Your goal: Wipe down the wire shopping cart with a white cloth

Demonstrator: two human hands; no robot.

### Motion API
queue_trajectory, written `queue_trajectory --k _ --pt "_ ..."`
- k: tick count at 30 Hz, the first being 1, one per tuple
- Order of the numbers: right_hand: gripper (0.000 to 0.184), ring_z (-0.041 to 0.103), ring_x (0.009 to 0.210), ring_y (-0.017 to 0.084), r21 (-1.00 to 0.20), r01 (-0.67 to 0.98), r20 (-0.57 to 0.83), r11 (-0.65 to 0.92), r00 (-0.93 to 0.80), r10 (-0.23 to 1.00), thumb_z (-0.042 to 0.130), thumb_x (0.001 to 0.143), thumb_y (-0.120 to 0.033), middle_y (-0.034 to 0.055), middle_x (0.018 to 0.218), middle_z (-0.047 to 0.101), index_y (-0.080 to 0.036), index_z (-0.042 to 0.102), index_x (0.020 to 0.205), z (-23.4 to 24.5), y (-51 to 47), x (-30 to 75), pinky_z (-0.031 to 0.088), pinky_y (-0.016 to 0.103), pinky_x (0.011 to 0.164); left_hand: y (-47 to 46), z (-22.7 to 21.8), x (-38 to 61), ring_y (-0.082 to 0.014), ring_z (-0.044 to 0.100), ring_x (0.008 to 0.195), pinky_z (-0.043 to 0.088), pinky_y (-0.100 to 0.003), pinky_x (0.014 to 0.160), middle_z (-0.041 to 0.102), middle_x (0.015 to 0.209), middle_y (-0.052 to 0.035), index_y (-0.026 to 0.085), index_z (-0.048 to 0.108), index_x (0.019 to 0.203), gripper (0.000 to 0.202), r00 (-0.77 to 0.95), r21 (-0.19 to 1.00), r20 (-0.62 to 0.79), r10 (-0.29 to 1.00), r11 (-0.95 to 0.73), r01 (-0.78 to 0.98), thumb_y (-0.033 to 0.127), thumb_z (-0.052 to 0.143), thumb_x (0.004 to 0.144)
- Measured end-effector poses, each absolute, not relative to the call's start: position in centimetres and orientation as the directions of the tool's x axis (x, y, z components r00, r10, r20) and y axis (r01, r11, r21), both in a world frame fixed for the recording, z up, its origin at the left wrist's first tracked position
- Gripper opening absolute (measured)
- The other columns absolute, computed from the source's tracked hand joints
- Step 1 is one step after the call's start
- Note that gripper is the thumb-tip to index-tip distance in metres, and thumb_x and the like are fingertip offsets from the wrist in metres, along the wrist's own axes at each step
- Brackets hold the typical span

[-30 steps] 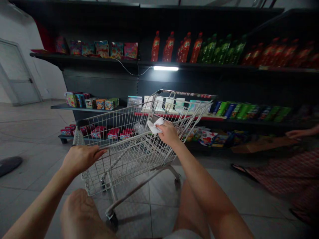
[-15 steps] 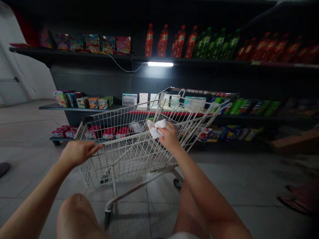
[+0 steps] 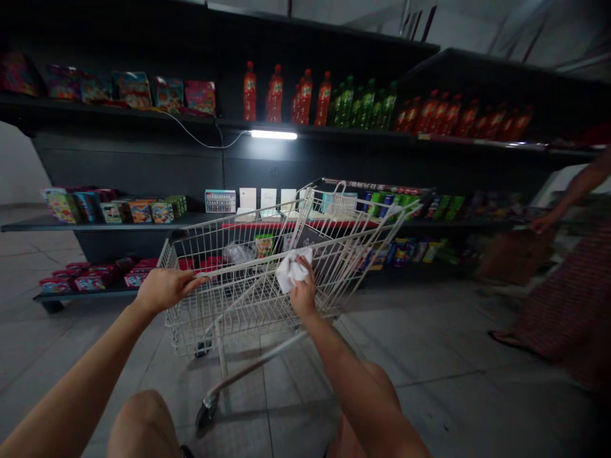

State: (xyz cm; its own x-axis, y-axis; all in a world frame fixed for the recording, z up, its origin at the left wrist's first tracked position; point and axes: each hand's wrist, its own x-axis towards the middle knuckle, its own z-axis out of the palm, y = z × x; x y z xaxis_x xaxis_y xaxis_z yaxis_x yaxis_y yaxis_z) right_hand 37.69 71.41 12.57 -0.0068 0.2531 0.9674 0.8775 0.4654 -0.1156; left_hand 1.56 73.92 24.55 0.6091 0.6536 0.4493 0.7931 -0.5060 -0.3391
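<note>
A wire shopping cart (image 3: 238, 318) stands side-on in front of me. My left hand (image 3: 166, 291) is closed over the top rail at its front corner, on the left. In my right hand (image 3: 303, 294) is a white cloth (image 3: 292, 268), pressed against the near wire side just below the top rail. Through the wires I see a crumpled clear plastic bag (image 3: 238, 253) and a dark grey flat item (image 3: 317, 245) behind the cart's near side; whether they lie in the cart or beyond it I cannot tell.
Shelves (image 3: 128, 143) behind the cart hold red bottles (image 3: 305, 97), green bottles (image 3: 367, 105), snack bags and small boxes (image 3: 142, 211). A lit tube lamp (image 3: 273, 135) hangs under one shelf. At the right stands another person (image 3: 556, 305), an arm reaching toward a cardboard box (image 3: 510, 257).
My view has turned to the right, and more of the other person now shows. The cloth in my right hand has moved down from the top rail onto the wire side. My left hand keeps its hold.
</note>
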Motion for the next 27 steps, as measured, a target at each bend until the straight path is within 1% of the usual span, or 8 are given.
queue_trajectory --k 3,5,8,11,13,17,21,27 --pt "0.041 0.038 0.134 0.023 -0.122 0.86 0.933 0.496 -0.071 0.352 0.041 0.082 -0.007 0.011 0.133 0.052 -0.019 0.06 0.117 7.6 70.7 38.9 0.038 0.047 0.11 75.3 24.5 3.2 -0.0205 0.063 0.063 0.018 -0.029 0.051 0.069 0.065 -0.0052 0.02 0.064 0.069 0.062 0.621 -0.322 0.464 0.632 -0.532 0.783 0.061 0.024 0.093" --pt "0.042 0.042 0.131 0.022 -0.118 0.864 0.912 0.489 -0.101 0.399 0.041 0.081 -0.007 0.0103 0.13 0.055 -0.019 0.06 0.117 6.3 69.8 39.4 0.041 0.045 0.108 76.1 24.5 4.3 -0.0209 0.063 0.063 0.016 -0.028 0.051 0.069 0.065 -0.0054 0.021 0.065 0.07 0.062 0.621 -0.316 0.467 0.629 -0.537 0.782 0.06 0.024 0.094" --pt "0.041 0.043 0.13 0.023 -0.071 0.873 0.93 0.483 -0.118 0.349 0.044 0.082 -0.009 0.0101 0.13 0.055 -0.019 0.06 0.118 8.9 69.2 38.8 0.04 0.047 0.107 76.9 24.5 5.8 -0.0215 0.064 0.063 0.015 -0.028 0.051 0.069 0.066 -0.0057 0.021 0.064 0.07 0.061 0.614 -0.318 0.461 0.641 -0.526 0.788 0.059 0.023 0.094" --pt "0.038 0.04 0.133 0.023 -0.007 0.879 0.952 0.477 -0.14 0.272 0.049 0.086 -0.016 0.0093 0.133 0.055 -0.02 0.057 0.124 13.4 70.8 37.3 0.035 0.047 0.112 77.2 24.5 7.3 -0.0226 0.065 0.065 0.017 -0.028 0.051 0.069 0.067 -0.0066 0.02 0.063 0.07 0.063 0.608 -0.324 0.443 0.659 -0.515 0.794 0.059 0.021 0.094" --pt "0.035 0.039 0.134 0.021 0.035 0.882 0.953 0.469 -0.171 0.251 0.05 0.089 -0.019 0.0067 0.13 0.058 -0.022 0.059 0.122 14.5 72.5 36.7 0.03 0.044 0.115 77.3 24.5 8.2 -0.0229 0.065 0.065 0.018 -0.028 0.051 0.069 0.068 -0.0069 0.02 0.064 0.071 0.064 0.611 -0.323 0.424 0.668 -0.519 0.791 0.06 0.019 0.094" --pt "0.029 0.048 0.126 0.019 0.067 0.88 0.918 0.469 -0.239 0.318 0.049 0.091 -0.021 0.0037 0.122 0.065 -0.025 0.064 0.115 10.7 74.1 37.7 0.032 0.041 0.113 77.2 24.6 9.7 -0.0227 0.065 0.066 0.022 -0.027 0.051 0.07 0.071 -0.0062 0.021 0.065 0.075 0.065 0.616 -0.309 0.402 0.677 -0.533 0.787 0.062 0.018 0.093" --pt "0.022 0.058 0.11 0.019 0.162 0.84 0.865 0.518 -0.374 0.336 0.052 0.09 -0.022 0.002 0.118 0.067 -0.027 0.069 0.103 7.3 72.8 38.8 0.036 0.042 0.107 77.3 24.6 10.6 -0.0226 0.065 0.069 0.025 -0.027 0.051 0.071 0.075 -0.0056 0.021 0.064 0.075 0.063 0.622 -0.294 0.396 0.676 -0.548 0.783 0.062 0.019 0.093" --pt "0.023 0.047 0.128 0.018 0.218 0.809 0.866 0.545 -0.418 0.275 0.053 0.091 -0.025 -0.0009 0.127 0.062 -0.028 0.065 0.11 11.0 74.0 35.0 0.027 0.042 0.113 77.5 24.4 11.3 -0.0221 0.065 0.067 0.024 -0.029 0.051 0.07 0.073 -0.0059 0.021 0.064 0.075 0.064 0.617 -0.305 0.413 0.67 -0.537 0.787 0.062 0.019 0.093"
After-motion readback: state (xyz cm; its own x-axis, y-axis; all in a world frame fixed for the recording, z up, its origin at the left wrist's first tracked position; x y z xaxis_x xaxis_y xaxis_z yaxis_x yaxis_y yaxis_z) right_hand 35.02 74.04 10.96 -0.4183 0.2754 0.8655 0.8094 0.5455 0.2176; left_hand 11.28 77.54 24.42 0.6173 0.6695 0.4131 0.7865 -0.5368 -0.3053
